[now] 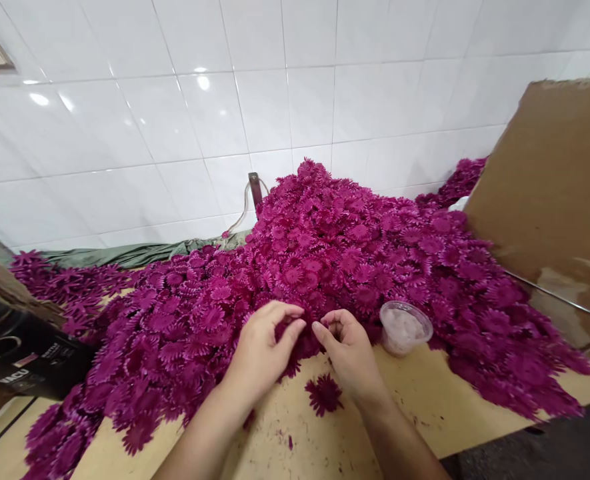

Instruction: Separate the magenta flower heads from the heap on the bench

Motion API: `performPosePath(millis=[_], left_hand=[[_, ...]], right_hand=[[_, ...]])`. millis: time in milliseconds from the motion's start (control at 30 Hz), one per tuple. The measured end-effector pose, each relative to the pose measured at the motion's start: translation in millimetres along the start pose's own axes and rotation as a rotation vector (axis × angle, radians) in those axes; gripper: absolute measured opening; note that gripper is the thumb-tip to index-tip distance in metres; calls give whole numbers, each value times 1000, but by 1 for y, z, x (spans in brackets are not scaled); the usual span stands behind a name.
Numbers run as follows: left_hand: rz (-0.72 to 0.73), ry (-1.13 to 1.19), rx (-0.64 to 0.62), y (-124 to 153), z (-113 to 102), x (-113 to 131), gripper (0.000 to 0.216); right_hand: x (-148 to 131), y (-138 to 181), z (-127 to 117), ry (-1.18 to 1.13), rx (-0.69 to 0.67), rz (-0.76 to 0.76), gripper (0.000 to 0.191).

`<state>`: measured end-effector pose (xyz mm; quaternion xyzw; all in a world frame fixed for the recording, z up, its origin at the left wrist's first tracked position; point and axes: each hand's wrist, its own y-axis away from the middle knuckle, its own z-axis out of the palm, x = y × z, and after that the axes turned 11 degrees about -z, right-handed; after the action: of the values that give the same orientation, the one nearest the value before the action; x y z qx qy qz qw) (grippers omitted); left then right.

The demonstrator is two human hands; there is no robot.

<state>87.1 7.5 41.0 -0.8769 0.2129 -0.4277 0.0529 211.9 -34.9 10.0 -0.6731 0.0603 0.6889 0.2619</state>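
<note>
In front of the heap of magenta artificial flowers (pixel 325 240), both hands meet near the middle of the head view. My left hand (pixel 265 343) has its thumb and forefinger curled toward each other, their tips close together; what lies between them, if anything, is too small to make out. Fingertips of my right hand (pixel 347 347) are pinched, with a speck of magenta showing among them. The piece they grip is mostly hidden. One loose dark magenta flower (pixel 324 395) lies on the tabletop (pixel 335 447) just below the hands.
A clear plastic cup (pixel 403 328) with whitish translucent contents stands right of my right hand. At far left is a black printed container (pixel 29 353); a large cardboard box (pixel 549 193) leans at right. White tiles (pixel 309 100) back the heap, and green cloth (pixel 135 253) runs along them.
</note>
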Motion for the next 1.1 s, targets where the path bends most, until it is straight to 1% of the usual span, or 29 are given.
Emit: performPosePath(millis=[67, 167, 233, 300, 367, 433, 500, 567, 600, 667, 700, 733, 800, 867, 900, 1000, 1100], left_hand=[[-40, 93, -95, 6, 8, 7, 13], [-173, 248, -184, 7, 14, 11, 12], [-232, 295, -221, 6, 14, 11, 10], [-232, 282, -210, 5, 13, 11, 9], [-208, 240, -133, 6, 14, 11, 8], [-184, 190, -48, 7, 16, 10, 12], [-155, 138, 3, 6, 17, 7, 14], [-150, 90, 101, 1, 15, 1, 13], [-167, 81, 175, -2, 11, -3, 12], [-263, 117, 337, -10, 2, -9, 8], [-305, 173, 361, -13, -3, -11, 7], [-322, 236, 337, -14, -8, -11, 6], [-335, 362, 181, -13, -12, -7, 8], [-345, 466, 30, -7, -11, 1, 11], [-352, 506, -20, -4, -9, 4, 12], [-369, 571, -85, 5, 0, 12, 15], [-378, 577, -69, 9, 7, 13, 16]], right_hand=[[0, -2, 1, -33, 4, 13, 26], [-1, -4, 2, -138, 5, 98, 36], [-3, -4, 1, -229, -2, 163, 42], [-5, -3, 0, -303, -20, 202, 46], [-5, -2, -2, -339, -55, 205, 45], [-5, 1, -2, -336, -82, 169, 42], [-5, 6, 0, -314, -66, 110, 37], [-7, 13, 2, -272, -31, 57, 30], [-10, 17, 3, -243, -23, 37, 26], [-16, 23, 3, -180, -42, -1, 21], [-19, 24, 3, -155, -62, -24, 20], [-21, 25, 2, -139, -84, -46, 19], [-24, 22, 2, -118, -146, -75, 17], [-22, 17, 3, -74, -229, -81, 17], [-21, 15, 4, -37, -267, -83, 19], [-14, 10, 6, 75, -326, -121, 23], [-11, 8, 6, 188, -333, -202, 23]])
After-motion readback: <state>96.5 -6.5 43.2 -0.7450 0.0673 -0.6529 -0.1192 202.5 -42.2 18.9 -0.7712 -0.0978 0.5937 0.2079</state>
